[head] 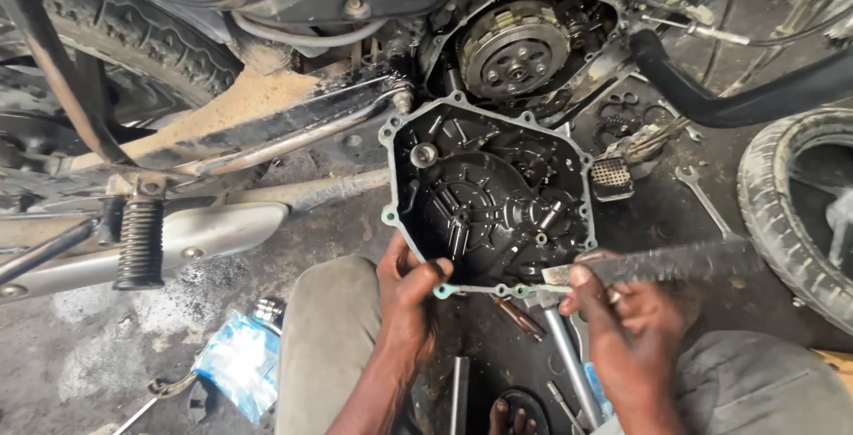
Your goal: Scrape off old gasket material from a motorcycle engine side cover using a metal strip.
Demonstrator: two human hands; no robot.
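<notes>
Knees and toes come first at the bottom edge: two grey trouser legs cut off by the frame, and a few toes (pixel 509 417) poking in at bottom centre, hard to tell more than that.

Left hand (pixel 409 297) is curled almost closed, pinching the lower rim of the black engine cover (pixel 489 195) where the pale green gasket (pixel 471 290) runs along the edge. Right hand (pixel 626 328) is closed around a flat dark file or blade (pixel 666 263), thumb on top, its tip laid against that same gasket edge at lower centre. Exactly what the tool is, I can't say, it's too grimy.

One cover, sitting upright in the middle of the frame with its oily inside facing out. Above it, upper centre, one exposed clutch (pixel 515 48) in the open engine case, partly shadowed.

Out from there: one ribbed footpeg (pixel 140 244) at the left, one silver exhaust pipe (pixel 187 235) beside it, one loose tyre (pixel 791 213) cut off at the right edge, one spanner (pixel 702 195) on the floor near it, a blue plastic bag (pixel 240 359) lower left. Two or three long metal tools lie between the knees, half hidden by the hands. Top of the bike is out of frame.
</notes>
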